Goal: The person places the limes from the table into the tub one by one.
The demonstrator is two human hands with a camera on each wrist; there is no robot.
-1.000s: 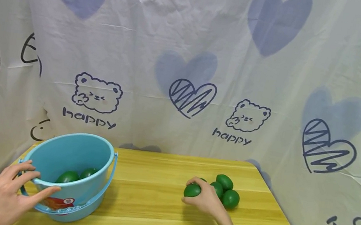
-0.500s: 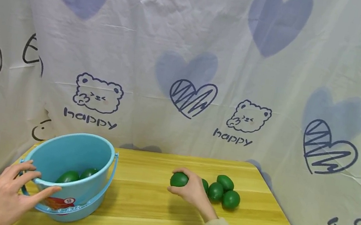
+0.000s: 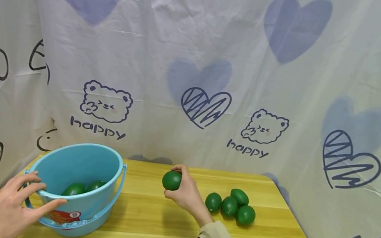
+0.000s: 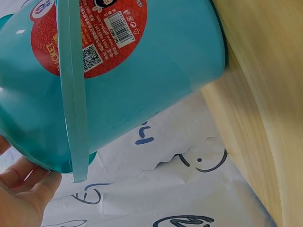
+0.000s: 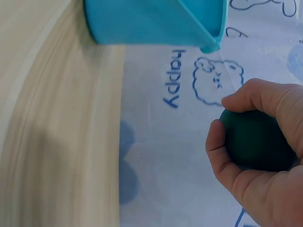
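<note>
A light blue plastic bucket (image 3: 86, 212) stands on the left of the table with its handle down. My left hand (image 3: 14, 201) grips the bucket's near left rim, thumb along the outside and fingers at the edge; the left wrist view shows the fingers on the rim (image 4: 35, 165). Two dark green, egg-shaped fruits (image 3: 73, 189) lie inside the bucket. My right hand (image 3: 186, 191) holds another green fruit (image 3: 171, 180) between curled fingers and thumb, raised above the table right of the bucket. In the right wrist view the fruit (image 5: 255, 139) is partly covered by the fingers.
Several more green fruits (image 3: 229, 207) lie close together on the right of the wooden table (image 3: 143, 228). A white sheet (image 3: 176, 21) printed with hearts and bears hangs behind the table and along both sides.
My right hand has lifted the green fruit away from the group and carried it left toward the bucket. My left hand stays at the bucket's rim.
</note>
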